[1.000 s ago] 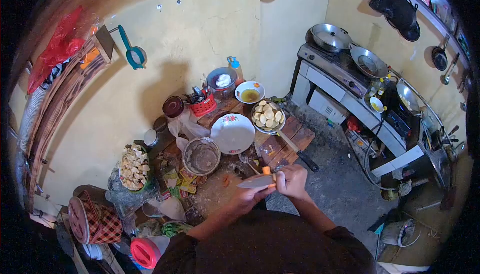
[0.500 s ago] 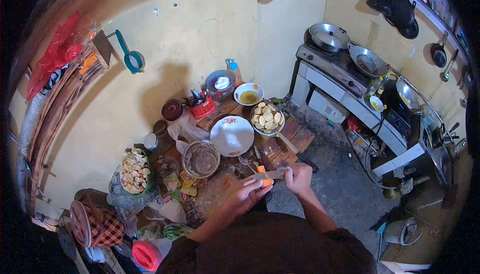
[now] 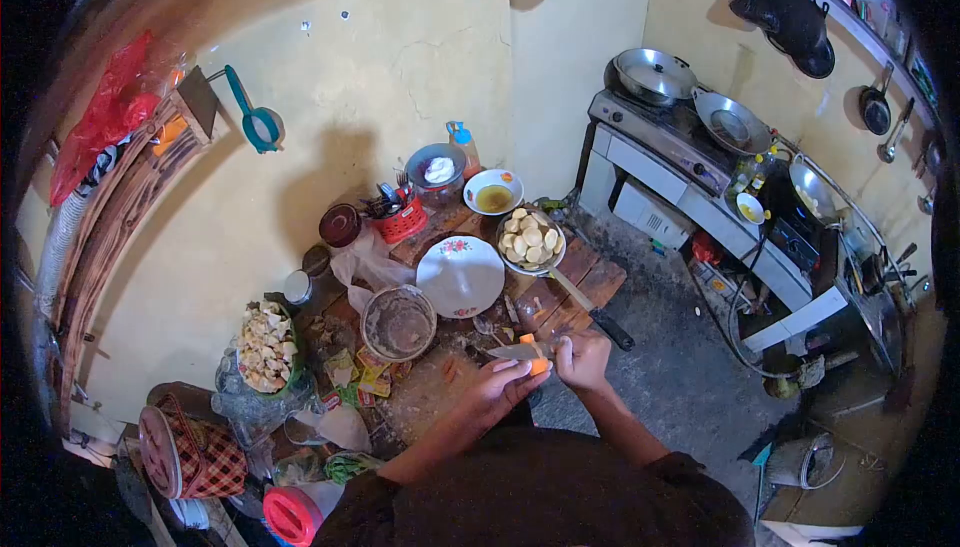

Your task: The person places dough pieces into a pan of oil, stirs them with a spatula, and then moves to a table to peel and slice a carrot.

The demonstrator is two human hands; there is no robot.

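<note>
The left hand [image 3: 492, 390] is cupped with the fingers curled around a small orange piece, apparently carrot [image 3: 538, 365], gripped at the fingertips. The right hand [image 3: 583, 358] is closed around the handle of a knife [image 3: 520, 352]. Both hands meet just above the near edge of the low wooden table [image 3: 590, 282], over the person's dark sleeves and lap.

The knife lies with its long axis roughly level across the view; the blade points to the person's left, the handle end sits inside the right fist. The blade rests against the top of the carrot piece. The carrot is too small to tell which way its own long axis runs.

Just beyond the hands, on the table, lies a second knife with a dark handle [image 3: 611, 329], set diagonally, handle toward the floor side. To the left stand a clear glass bowl [image 3: 399, 323] with a brownish residue and loose yellow packets [image 3: 362, 366]. Nothing stands between the hands and these items.

Further on sit a white plate with a flower print [image 3: 460, 276] and a bowl of pale cut slices [image 3: 531, 241]. Behind these stand a small bowl of yellowish liquid [image 3: 494, 192] and a red basket of utensils [image 3: 399, 217], near the yellow wall.

Far right, a stove [image 3: 660, 127] carries pans
</note>
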